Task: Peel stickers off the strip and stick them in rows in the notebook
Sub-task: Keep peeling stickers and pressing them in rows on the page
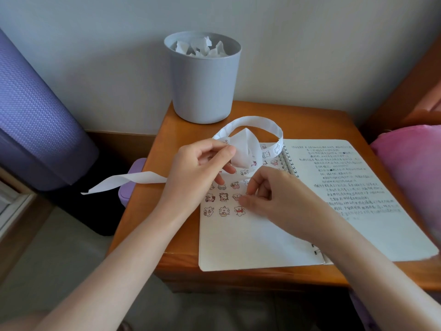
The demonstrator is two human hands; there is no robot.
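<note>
sticker strip (pixel 253 123) is held up in a loop over the open notebook (pixel 250 240), above its left page. it is clamped between thumb and forefinger of the left hand (pixel 198 170). the blank tail is trailed off left past the tabletop (pixel 310 120) edge.

right hand (pixel 269 192) is set down on the left page at the right end of the sticker rows, fingers curled, thumb and forefinger tips together at the paper. whether a sticker is pinched there cannot be told, since the tips are hidden by the hand itself.

step, as judged: placement, with a sticker set or pressed down as the next in a row. task is judged roughly midway: upper part of the page filled, lower part bare.

next move, as judged: sticker to be rubbed flat in line with its row, then the strip fed on through the left fingers so the next one is exposed for peeling.

counts:
- 1 strip, 1 notebook, 2 hands.
- stickers (pixel 223 210) on the page: two full rows of three are seen clearly, and a third row of three is partly covered by the left fingers. more above are hidden by hands and strip, so the total is not countable.
- 1 grey bin (pixel 204 91) at the back of the tabletop, with crumpled paper scraps held in it.
</note>
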